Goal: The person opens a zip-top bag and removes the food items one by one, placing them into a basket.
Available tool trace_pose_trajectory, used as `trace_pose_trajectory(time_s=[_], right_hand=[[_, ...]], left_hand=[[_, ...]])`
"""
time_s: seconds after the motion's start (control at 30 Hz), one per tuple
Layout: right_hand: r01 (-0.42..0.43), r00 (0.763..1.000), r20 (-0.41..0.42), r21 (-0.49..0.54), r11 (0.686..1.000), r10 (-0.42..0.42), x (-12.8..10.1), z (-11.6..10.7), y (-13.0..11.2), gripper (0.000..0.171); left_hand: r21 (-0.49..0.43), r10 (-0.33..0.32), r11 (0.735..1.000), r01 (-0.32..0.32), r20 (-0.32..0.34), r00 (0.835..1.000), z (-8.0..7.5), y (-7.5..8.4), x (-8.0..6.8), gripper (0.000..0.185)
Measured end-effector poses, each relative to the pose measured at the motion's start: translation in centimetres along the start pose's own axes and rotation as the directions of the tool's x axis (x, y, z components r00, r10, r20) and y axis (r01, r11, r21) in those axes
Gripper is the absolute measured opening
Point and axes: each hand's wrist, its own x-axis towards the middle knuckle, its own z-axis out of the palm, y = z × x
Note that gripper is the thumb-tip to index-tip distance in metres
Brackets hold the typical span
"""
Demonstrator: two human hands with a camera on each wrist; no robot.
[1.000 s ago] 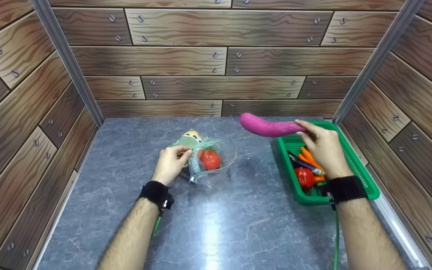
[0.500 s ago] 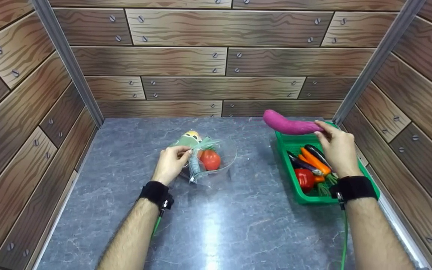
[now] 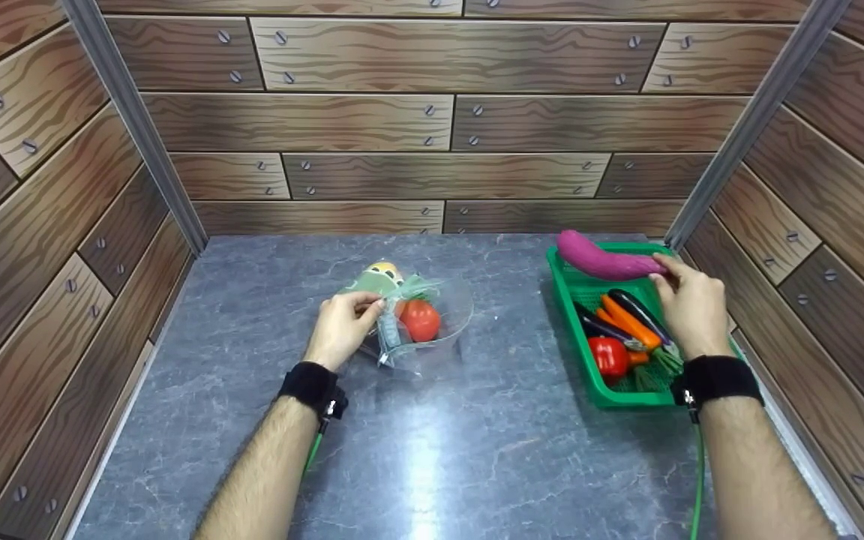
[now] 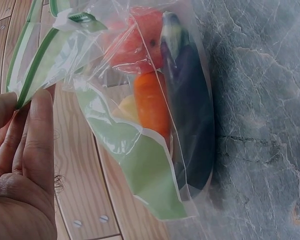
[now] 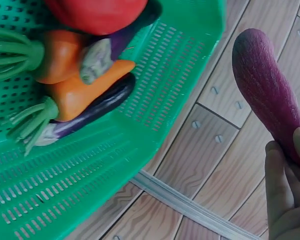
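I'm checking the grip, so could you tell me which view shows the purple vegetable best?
The head view: the whole purple vegetable shows, held by the right hand. The right wrist view crops it; the left wrist view misses it.

No text, label, brand, number or sign can be read on the bag, basket, walls or worktop.

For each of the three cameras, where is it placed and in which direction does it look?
Head: worn on the head, looking forward and down at the grey table; both forearms and hands show.
Left wrist: looks past the left hand at the clear zip bag it pinches.
Right wrist: looks past the right hand at the green basket.
Shared: the purple eggplant appears in head and right wrist views.
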Motion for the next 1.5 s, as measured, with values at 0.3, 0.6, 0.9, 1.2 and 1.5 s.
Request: trace_pose_trajectory(time_s=[0.3, 0.6, 0.9, 1.2, 1.5], right_hand=[[-0.056, 0.998, 0.038, -0.047, 0.997, 0.058, -0.5, 0.5, 1.4, 0.040], [-0.053, 0.993, 0.098, -0.087, 0.995, 0.062, -1.0, 1.0, 3.1, 0.041], [-0.060, 0.989, 0.125, -0.100, 0.993, 0.072, -1.2, 1.6, 3.9, 0.039], [-0.034, 0.987, 0.153, -0.107, 0.994, 0.050, -1.5, 2.2, 4.7, 0.038], [-0.085, 0.968, 0.224, -0.131, 0.988, 0.113, -1.6, 2.1, 5.2, 0.041]], left_hand=[[-0.005, 0.003, 1.000, -0.003, -0.003, 1.000, 0.0, 0.0, -0.1, 0.031], [-0.021, -0.001, 1.000, 0.001, -0.004, 1.000, -0.1, 0.1, -0.2, 0.031], [-0.026, 0.000, 1.000, 0.000, 0.003, 1.000, -0.1, 0.0, -0.1, 0.030], [-0.015, 0.000, 1.000, 0.000, 0.006, 1.000, -0.1, 0.0, 0.0, 0.029], [-0.017, 0.004, 1.000, -0.004, 0.000, 1.000, -0.1, 0.0, -0.1, 0.029]])
